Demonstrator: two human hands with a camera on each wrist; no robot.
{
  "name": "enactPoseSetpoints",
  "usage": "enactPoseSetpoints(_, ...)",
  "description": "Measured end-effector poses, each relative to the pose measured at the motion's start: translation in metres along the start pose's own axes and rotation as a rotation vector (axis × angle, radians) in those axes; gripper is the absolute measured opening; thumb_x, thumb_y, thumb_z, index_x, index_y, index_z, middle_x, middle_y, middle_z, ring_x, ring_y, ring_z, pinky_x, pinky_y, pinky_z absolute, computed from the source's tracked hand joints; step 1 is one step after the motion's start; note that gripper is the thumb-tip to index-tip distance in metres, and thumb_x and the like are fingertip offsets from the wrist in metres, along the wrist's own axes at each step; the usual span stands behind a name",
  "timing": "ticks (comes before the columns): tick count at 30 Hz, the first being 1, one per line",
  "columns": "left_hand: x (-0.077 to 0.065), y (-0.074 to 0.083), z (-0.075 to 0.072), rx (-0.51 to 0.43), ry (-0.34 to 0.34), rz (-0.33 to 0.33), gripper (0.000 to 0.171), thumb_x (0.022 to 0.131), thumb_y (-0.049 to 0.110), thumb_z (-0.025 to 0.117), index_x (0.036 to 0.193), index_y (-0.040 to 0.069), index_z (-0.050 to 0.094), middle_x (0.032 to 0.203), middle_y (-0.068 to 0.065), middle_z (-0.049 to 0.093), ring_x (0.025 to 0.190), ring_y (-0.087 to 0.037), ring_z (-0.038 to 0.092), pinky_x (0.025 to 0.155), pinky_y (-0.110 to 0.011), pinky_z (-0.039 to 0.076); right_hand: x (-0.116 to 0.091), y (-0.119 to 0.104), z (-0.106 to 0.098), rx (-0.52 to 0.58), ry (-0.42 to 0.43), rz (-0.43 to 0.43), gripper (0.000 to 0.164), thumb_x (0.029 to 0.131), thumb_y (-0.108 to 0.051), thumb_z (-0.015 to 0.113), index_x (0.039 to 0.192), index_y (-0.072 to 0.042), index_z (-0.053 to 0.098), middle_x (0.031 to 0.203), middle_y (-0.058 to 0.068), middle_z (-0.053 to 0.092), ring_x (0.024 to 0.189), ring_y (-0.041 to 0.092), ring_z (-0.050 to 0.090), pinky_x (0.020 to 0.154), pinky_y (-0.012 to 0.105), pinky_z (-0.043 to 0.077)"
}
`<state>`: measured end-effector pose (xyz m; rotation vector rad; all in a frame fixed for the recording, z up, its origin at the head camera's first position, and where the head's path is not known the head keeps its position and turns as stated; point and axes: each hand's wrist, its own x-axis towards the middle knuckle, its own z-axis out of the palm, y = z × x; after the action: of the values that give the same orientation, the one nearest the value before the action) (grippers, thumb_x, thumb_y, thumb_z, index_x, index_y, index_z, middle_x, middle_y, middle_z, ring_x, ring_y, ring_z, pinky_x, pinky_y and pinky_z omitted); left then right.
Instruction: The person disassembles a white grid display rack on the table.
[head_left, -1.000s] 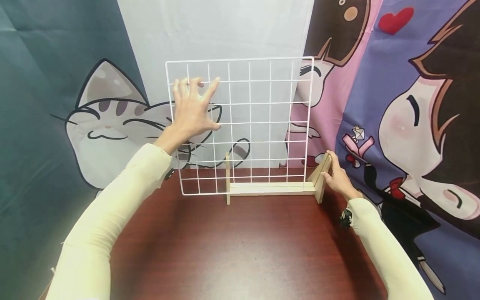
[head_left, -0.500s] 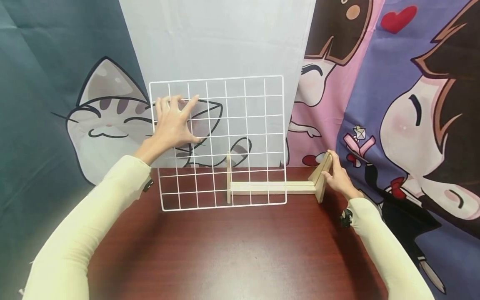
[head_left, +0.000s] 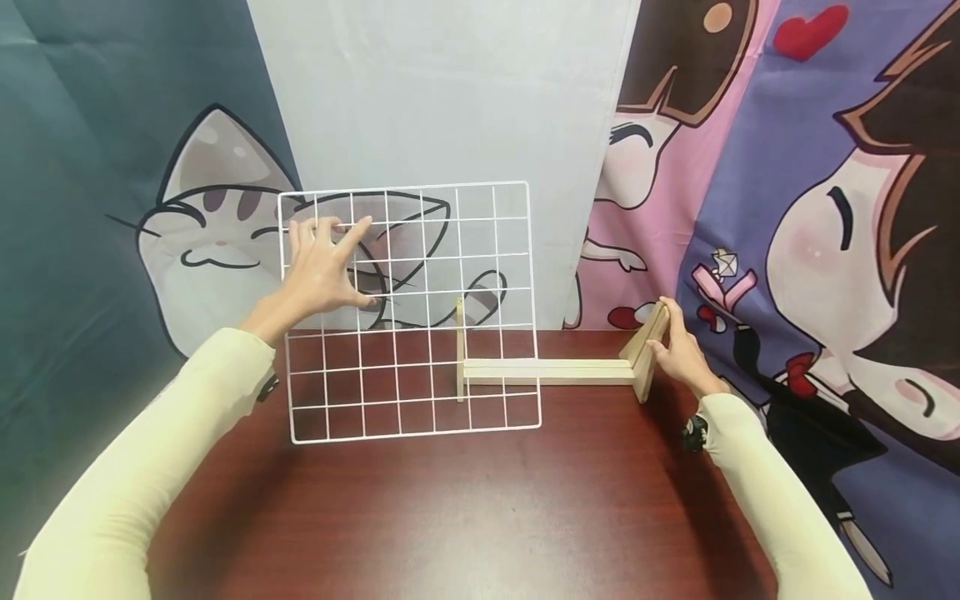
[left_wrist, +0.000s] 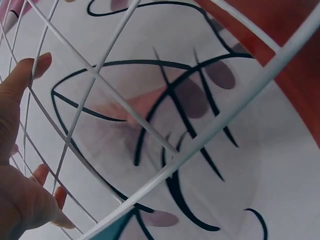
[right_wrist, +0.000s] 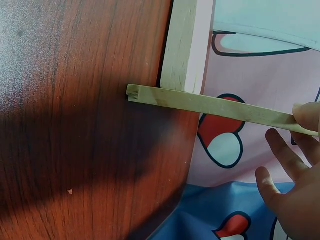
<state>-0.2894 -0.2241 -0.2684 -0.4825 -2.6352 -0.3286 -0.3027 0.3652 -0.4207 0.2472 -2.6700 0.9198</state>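
Observation:
My left hand (head_left: 318,271) holds a white wire grid panel (head_left: 427,292) upright near its left side, with the fingers spread over the wires. In the left wrist view, the thumb and fingertips of this hand (left_wrist: 20,202) show among the wires, beside the thicker border rod (left_wrist: 220,117). Behind the panel's lower right part stands a pale wooden stand (head_left: 577,372), a long rail joining two upright end pieces. My right hand (head_left: 682,354) pinches the top of its right end piece, also seen edge-on in the right wrist view as a narrow wooden bar (right_wrist: 200,103).
The stand rests on a reddish-brown wooden table (head_left: 480,508) close to its far edge. Behind hangs a printed cloth (head_left: 450,100) with cartoon figures. More of the cloth (head_left: 810,183) runs down the right side, near the right arm.
My left hand has brought the grid panel leftward and down, so the stand's right end piece is now well apart from it. The right hand stays on the stand.

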Motion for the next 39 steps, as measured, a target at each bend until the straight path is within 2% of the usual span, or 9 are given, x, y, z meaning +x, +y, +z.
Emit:
enactPoseSetpoints(3,-0.005,-0.007,0.002,-0.01,-0.027,-0.007,0.121,0.051,0.035,0.096,0.154,0.018,0.034,0.141,-0.034,0.035,0.134,-0.057,0.024,0.117,-0.071,-0.005,-0.001,0.0,0.0,0.002,-0.003,-0.002,0.085,0.092,0.001,0.061,0.157,-0.019,0.011,0.141,0.039,0.044,0.1,0.054,0.059,0.076,0.065,0.047)
enactPoseSetpoints(10,-0.018,-0.027,0.007,-0.002,-0.042,-0.018,0.122,0.049,0.035,0.097,0.153,0.016,0.035,0.139,-0.035,0.036,0.131,-0.057,0.026,0.116,-0.07,0.002,0.001,0.003,0.001,0.005,0.008,-0.014,0.086,0.091,0.002,0.061,0.157,-0.022,0.011,0.14,0.039,0.045,0.098,0.054,0.059,0.076,0.065,0.047)
enactPoseSetpoints(13,-0.022,-0.034,0.008,0.008,-0.07,-0.023,0.122,0.05,0.033,0.097,0.153,0.015,0.034,0.138,-0.036,0.037,0.13,-0.059,0.027,0.115,-0.073,0.001,0.002,0.003,0.0,-0.001,0.01,-0.012,0.086,0.091,0.002,0.061,0.157,-0.023,0.012,0.14,0.039,0.045,0.096,0.054,0.059,0.074,0.064,0.047)
enactPoseSetpoints(15,-0.025,-0.039,0.009,0.013,-0.094,-0.026,0.122,0.05,0.033,0.096,0.153,0.015,0.033,0.137,-0.037,0.037,0.13,-0.06,0.027,0.114,-0.075,0.001,0.003,0.002,0.0,-0.002,0.007,-0.009,0.086,0.091,0.002,0.061,0.157,-0.023,0.011,0.14,0.039,0.045,0.096,0.054,0.059,0.074,0.065,0.047)
enactPoseSetpoints(22,-0.037,-0.057,0.016,-0.005,-0.155,-0.042,0.125,0.051,0.038,0.096,0.154,0.013,0.032,0.139,-0.038,0.037,0.128,-0.059,0.029,0.112,-0.071,0.013,0.004,0.002,0.001,0.006,0.004,0.005,0.087,0.092,0.001,0.061,0.157,-0.025,0.011,0.141,0.038,0.045,0.105,0.057,0.058,0.08,0.068,0.046)
enactPoseSetpoints(25,-0.042,-0.065,0.021,-0.019,-0.175,-0.05,0.126,0.051,0.038,0.096,0.155,0.012,0.03,0.139,-0.039,0.036,0.127,-0.059,0.029,0.112,-0.072,0.012,0.003,0.003,0.003,0.01,0.008,0.001,0.086,0.092,0.001,0.061,0.157,-0.023,0.011,0.141,0.038,0.045,0.107,0.057,0.057,0.082,0.069,0.046)
enactPoseSetpoints(33,-0.057,-0.09,0.027,0.021,-0.165,-0.006,0.126,0.048,0.042,0.096,0.152,0.009,0.033,0.132,-0.041,0.041,0.122,-0.061,0.035,0.107,-0.069,0.021,0.003,0.004,0.002,0.01,0.008,0.008,0.086,0.091,0.002,0.06,0.157,-0.023,0.011,0.141,0.038,0.045,0.106,0.057,0.057,0.081,0.069,0.045)
enactPoseSetpoints(39,-0.067,-0.107,0.029,0.039,-0.205,-0.029,0.127,0.048,0.041,0.097,0.152,0.01,0.031,0.132,-0.041,0.039,0.122,-0.062,0.034,0.108,-0.071,0.022,0.004,0.005,0.003,0.019,0.013,0.002,0.085,0.091,0.003,0.06,0.157,-0.021,0.012,0.142,0.038,0.044,0.108,0.057,0.056,0.083,0.069,0.045)
